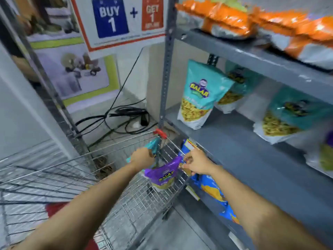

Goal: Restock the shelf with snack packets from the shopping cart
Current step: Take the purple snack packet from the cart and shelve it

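A wire shopping cart stands left of a grey metal shelf. My left hand is closed on the top of a teal snack packet at the cart's far end. My right hand pinches the upper corner of a purple snack packet just above the cart's right rim. Teal packets stand upright on the middle shelf, with a purple one at the far right. Blue packets lie on the shelf below, close beside the cart.
Orange packets fill the top shelf. Black cables lie coiled on the floor beyond the cart. A perforated shelf post rises at the cart's far corner. Posters cover the back wall. A slanted metal rail runs along the left.
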